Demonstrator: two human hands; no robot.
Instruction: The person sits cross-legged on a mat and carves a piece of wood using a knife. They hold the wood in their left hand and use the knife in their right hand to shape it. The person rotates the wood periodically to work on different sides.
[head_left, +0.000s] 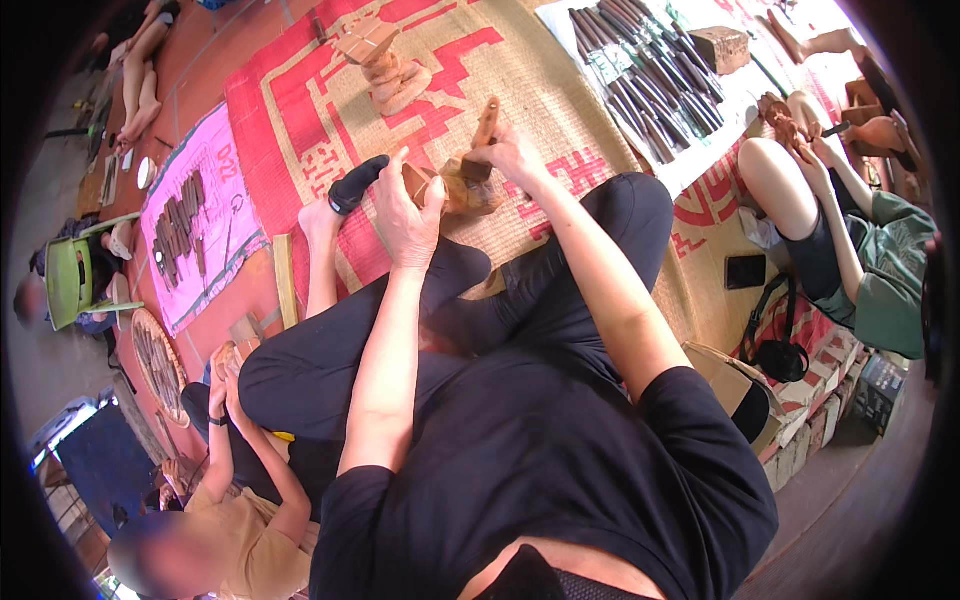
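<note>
My left hand [408, 212] grips a reddish-brown wooden block [418, 184] between its thumb and fingers, above the woven mat. Beside it my right hand [514, 158] is closed on a wooden piece with a long, rounded upright end [487, 122]; whether it is a tool I cannot make out. Between and just below the hands lies a lighter carved wooden piece [475, 200], partly covered by the darker wood. Beyond my left hand, a carved wooden figure with rounded lobes [400, 88] stands on the mat.
Many dark-handled carving tools [650, 75] lie on a white cloth at the far right, beside a wooden block [720, 48]. More tools [180, 222] rest on a pink cloth [215, 185] at left. People sit on both sides. A phone [745, 272] lies at right.
</note>
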